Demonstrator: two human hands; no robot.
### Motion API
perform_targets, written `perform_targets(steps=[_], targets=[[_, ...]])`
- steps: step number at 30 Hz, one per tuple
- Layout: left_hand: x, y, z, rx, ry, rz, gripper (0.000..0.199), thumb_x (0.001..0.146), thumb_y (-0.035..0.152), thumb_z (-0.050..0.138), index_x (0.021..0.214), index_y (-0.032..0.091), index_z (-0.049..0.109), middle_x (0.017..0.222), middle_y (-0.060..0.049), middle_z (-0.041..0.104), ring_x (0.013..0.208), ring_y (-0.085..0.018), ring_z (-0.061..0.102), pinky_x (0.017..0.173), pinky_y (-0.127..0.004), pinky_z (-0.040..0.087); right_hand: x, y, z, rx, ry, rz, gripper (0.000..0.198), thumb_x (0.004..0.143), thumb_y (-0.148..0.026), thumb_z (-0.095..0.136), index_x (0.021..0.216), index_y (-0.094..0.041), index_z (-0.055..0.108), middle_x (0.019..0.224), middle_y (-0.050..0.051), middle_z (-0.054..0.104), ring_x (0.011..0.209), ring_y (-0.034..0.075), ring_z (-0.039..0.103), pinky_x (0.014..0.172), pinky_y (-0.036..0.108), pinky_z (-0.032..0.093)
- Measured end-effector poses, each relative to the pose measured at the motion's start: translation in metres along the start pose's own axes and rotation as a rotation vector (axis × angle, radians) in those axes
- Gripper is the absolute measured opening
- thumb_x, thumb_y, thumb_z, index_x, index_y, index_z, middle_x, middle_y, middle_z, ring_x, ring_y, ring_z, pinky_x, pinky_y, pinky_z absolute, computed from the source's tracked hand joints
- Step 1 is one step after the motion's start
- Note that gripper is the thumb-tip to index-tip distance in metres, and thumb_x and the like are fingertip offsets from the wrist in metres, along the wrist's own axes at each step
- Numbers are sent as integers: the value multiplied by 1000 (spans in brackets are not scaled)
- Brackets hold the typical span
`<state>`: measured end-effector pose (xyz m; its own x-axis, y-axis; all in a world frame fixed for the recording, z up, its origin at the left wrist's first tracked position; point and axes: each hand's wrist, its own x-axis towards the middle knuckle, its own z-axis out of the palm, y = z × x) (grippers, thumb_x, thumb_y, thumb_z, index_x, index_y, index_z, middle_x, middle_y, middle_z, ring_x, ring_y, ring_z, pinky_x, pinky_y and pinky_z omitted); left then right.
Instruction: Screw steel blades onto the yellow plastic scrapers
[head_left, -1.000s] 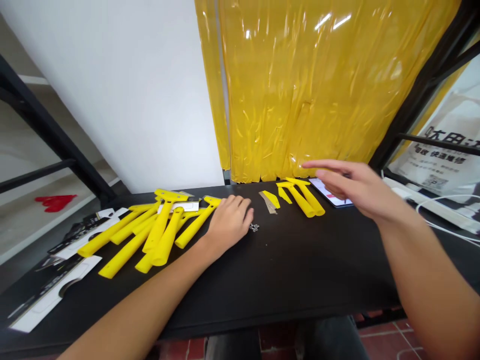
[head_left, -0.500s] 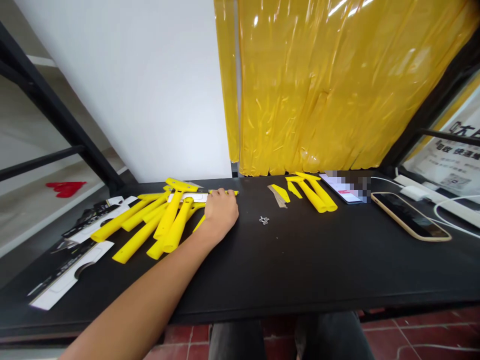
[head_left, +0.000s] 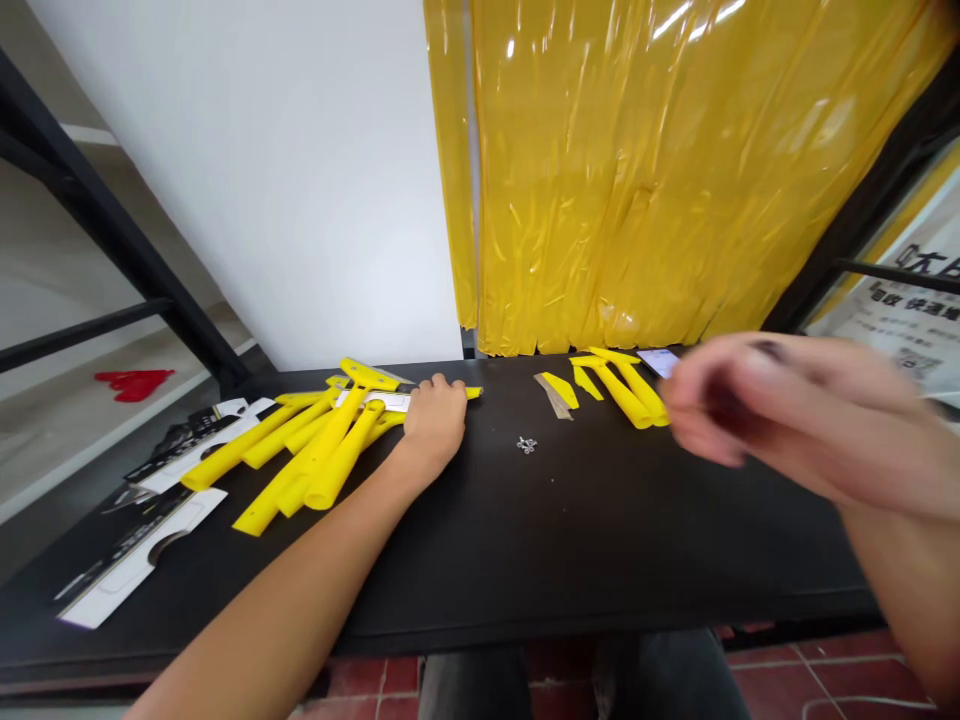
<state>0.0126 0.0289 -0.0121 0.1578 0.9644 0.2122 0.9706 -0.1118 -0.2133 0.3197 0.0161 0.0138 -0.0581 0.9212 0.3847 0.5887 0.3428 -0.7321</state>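
Note:
My left hand (head_left: 436,415) is closed over a yellow scraper (head_left: 473,393) at the right end of a pile. A yellow tip sticks out past my fingers; most of what they cover is hidden. Several yellow scrapers (head_left: 341,450) with tube-like handles overlap beside that hand. My right hand (head_left: 795,420) hangs over the right side of the table, smeared by motion. Its fingers look curled, but whether anything is in them cannot be made out. A small heap of screws (head_left: 526,445) lies between the hands.
White-and-black cardboard sleeves (head_left: 150,560) lie at the left of the black table (head_left: 600,560). Two yellow handles (head_left: 626,395), flat yellow pieces (head_left: 560,389) and a phone (head_left: 657,361) lie at the back right. A yellow plastic curtain (head_left: 600,200) hangs behind.
My right hand has come into view from the right, covering the phones and cables. My left hand has shifted slightly left, and the scrapers under it have moved a little.

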Motion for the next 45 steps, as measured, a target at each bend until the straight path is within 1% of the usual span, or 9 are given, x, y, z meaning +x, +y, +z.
perform_targets(steps=[7, 10, 13, 17, 21, 32, 35, 39, 45], targets=[[-8, 3, -21, 40, 193, 0, 25, 92, 12, 43, 108, 10, 62, 103, -20, 62, 98, -35, 61, 80, -44, 48, 20, -20, 27, 203, 114, -42, 44, 92, -67, 49, 90, -23, 56, 78, 3, 66, 73, 17, 60, 68, 29, 47], [-10, 0, -31, -135, 306, 1, 23, 95, 16, 41, 106, 12, 61, 104, -19, 62, 95, -33, 61, 78, -43, 47, 19, -19, 40, 363, 208, -94, 42, 97, -63, 42, 87, -24, 51, 78, 2, 64, 68, 15, 56, 65, 28, 45], [-6, -5, -37, -625, 244, 20, 15, 93, 25, 52, 97, 16, 62, 94, -12, 65, 83, -27, 62, 75, -39, 47, 10, -23, 47, 520, 206, -142, 36, 100, -56, 44, 87, -23, 52, 78, 0, 62, 63, 13, 54, 63, 28, 46], [1, 0, -37, -1483, -42, -23, 12, 86, 26, 63, 92, 16, 65, 82, -6, 66, 69, -17, 61, 67, -30, 48, -3, -35, 49, 627, 187, -230, 30, 100, -49, 49, 88, -22, 55, 88, 2, 64, 73, 14, 62, 74, 32, 53], [4, 16, -21, -1945, -262, -94, 18, 81, 23, 71, 94, 14, 62, 73, -3, 63, 58, -13, 59, 58, -27, 48, -11, -36, 56, 618, 158, -329, 25, 101, -42, 50, 92, -22, 61, 94, 4, 68, 78, 15, 66, 79, 34, 55], [7, 35, 20, -1934, -321, -66, 25, 78, 21, 76, 97, 12, 63, 65, -3, 66, 46, -11, 57, 48, -23, 46, -13, -14, 79, 429, 61, -355, 21, 101, -38, 52, 97, -21, 64, 94, 4, 69, 81, 16, 68, 76, 32, 54], [8, 34, 17, -1980, -348, -137, 33, 80, 26, 75, 108, 15, 61, 76, -6, 70, 48, -13, 59, 45, -23, 45, -12, -16, 76, 432, 119, -371, 20, 102, -36, 50, 97, -21, 63, 95, 4, 68, 80, 15, 67, 75, 32, 54], [7, 30, 4, -2071, -604, -149, 52, 90, 43, 62, 138, 27, 49, 96, -11, 74, 41, -10, 52, 34, -18, 30, -11, -20, 69, 347, 241, -480, 17, 102, -30, 49, 97, -22, 63, 100, 6, 66, 88, 17, 65, 81, 36, 52], [5, 17, -15, -2126, -757, -109, 78, 88, 78, 32, 148, 28, 38, 82, -13, 73, 34, -13, 44, 33, -22, 26, -9, -20, 60, 167, 345, -586, 17, 101, -26, 50, 100, -23, 66, 104, 7, 57, 97, 21, 60, 83, 40, 51]])
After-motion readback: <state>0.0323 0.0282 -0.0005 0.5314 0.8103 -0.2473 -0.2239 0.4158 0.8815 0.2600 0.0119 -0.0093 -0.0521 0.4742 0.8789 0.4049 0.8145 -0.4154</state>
